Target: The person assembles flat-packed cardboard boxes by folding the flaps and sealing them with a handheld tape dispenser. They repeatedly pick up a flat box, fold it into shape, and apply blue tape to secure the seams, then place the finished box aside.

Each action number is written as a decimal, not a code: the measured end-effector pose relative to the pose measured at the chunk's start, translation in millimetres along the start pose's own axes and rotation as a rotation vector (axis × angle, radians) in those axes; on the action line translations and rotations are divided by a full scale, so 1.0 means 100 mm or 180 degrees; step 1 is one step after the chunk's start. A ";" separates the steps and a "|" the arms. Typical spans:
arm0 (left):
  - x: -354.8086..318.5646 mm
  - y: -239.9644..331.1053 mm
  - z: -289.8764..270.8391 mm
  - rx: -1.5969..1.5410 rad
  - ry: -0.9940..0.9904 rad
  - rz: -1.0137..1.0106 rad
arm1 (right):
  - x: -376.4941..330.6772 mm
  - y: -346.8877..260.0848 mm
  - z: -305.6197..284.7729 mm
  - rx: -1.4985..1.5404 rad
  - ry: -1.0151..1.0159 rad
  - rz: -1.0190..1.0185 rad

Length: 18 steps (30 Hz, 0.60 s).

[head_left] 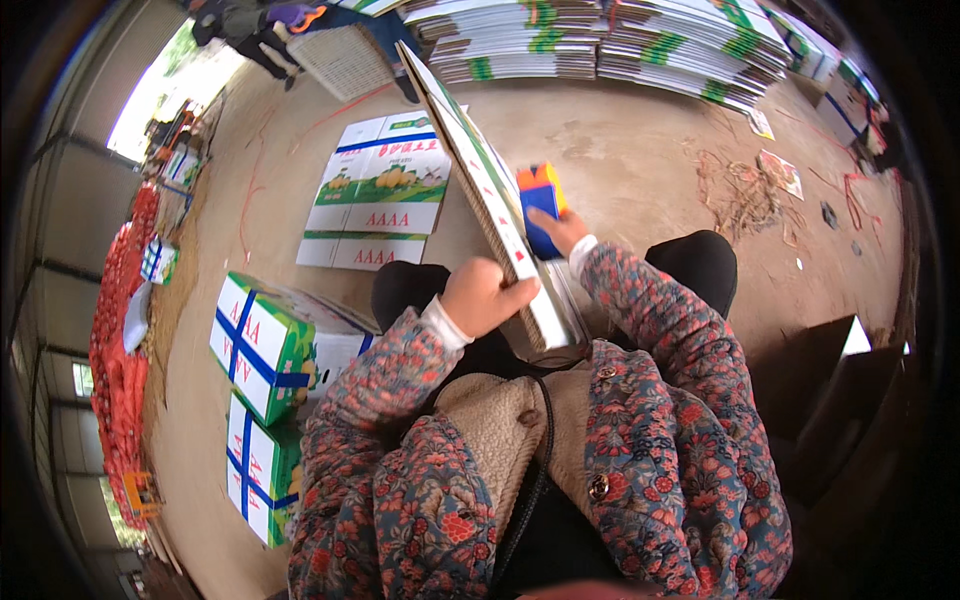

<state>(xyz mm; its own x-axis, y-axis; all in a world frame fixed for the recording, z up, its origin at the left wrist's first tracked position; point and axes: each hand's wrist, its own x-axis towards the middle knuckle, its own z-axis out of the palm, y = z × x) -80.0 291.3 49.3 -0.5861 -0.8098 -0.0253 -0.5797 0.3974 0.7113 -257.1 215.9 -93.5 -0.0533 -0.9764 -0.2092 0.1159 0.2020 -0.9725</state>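
Note:
A flattened cardboard carton (487, 200), white and green with brown edges, stands tilted on edge between my knees. My left hand (485, 297) is closed on its near left edge, thumb across the top. On the carton's right side, my right hand (560, 230) grips a tape dispenser (541, 205) with an orange-yellow frame and a wide roll of blue tape. The dispenser is against or very close to the carton's printed face; contact is hard to tell. Part of my right hand's grip is hidden behind the dispenser.
Flattened cartons (375, 190) lie on the floor ahead-left. Blue-taped boxes (262, 345) stand at my left. Tall stacks of flat cartons (690, 45) fill the back. Tangled twine (755, 205) lies right; red sacks (125, 370) far left. A co-worker's purple-gloved hand (292, 14) is beyond.

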 end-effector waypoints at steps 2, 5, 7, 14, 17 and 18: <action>0.29 0.09 0.11 -0.0326 -0.0145 0.0201 | 0.16 -0.44 -0.08 0.0204 -0.0131 -0.0610; 0.58 0.06 0.30 -0.0193 -0.0142 0.0579 | 0.25 -1.01 -0.27 -0.0713 0.0250 -0.1667; 0.81 -0.08 0.28 -0.0553 -0.0296 0.0682 | 0.25 -1.21 -0.41 -0.2129 0.0650 -0.1376; 2.34 -0.76 -0.66 -0.1168 0.1254 -0.0550 | 0.35 -1.09 -0.51 -0.0611 -0.0108 -0.1460; 2.70 -1.05 -0.57 -0.1888 0.1117 -0.0856 | 0.36 -1.05 -0.51 -0.0702 -0.0174 -0.1178; 2.74 -1.17 -0.54 -0.2086 0.1248 -0.0829 | 0.36 -1.07 -0.55 -0.0620 0.0054 -0.1183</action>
<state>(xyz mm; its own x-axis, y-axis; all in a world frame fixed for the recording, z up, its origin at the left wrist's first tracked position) -142.2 -0.7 -3.2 -0.1660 -0.9824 -0.0852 -0.1491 -0.0604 0.9870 -326.1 163.4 -3.1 -0.0725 -0.9845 0.1595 -0.1040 -0.1515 -0.9830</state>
